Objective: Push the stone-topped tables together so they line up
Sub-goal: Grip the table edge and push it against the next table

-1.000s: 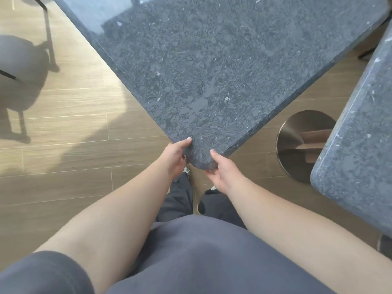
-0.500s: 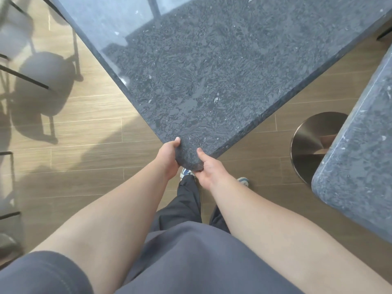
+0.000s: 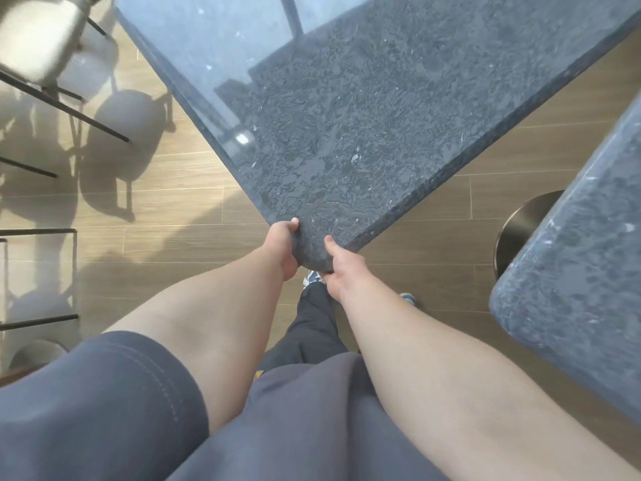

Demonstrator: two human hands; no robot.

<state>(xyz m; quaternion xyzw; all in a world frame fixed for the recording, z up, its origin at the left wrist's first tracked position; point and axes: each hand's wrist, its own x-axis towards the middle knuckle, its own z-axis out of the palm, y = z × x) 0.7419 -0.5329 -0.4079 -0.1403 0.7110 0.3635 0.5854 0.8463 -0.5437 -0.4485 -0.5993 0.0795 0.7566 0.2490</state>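
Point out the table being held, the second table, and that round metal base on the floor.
Held table [image 3: 364, 126], head view, middle of its stone top.
Second table [image 3: 586, 272], head view, stone top near its rounded corner.
Metal base [image 3: 520, 223], head view, visible part of the disc.

One head-worn wide-angle view looks steeply down from close above, facing forward over the near corner of the stone-topped table [image 3: 364, 133] to the wooden floor [image 3: 180, 216] below.

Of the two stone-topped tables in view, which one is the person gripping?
The large dark speckled stone table in the centre: the left hand and right hand clasp its rounded near corner. The second dark stone table, at the right edge, is untouched.
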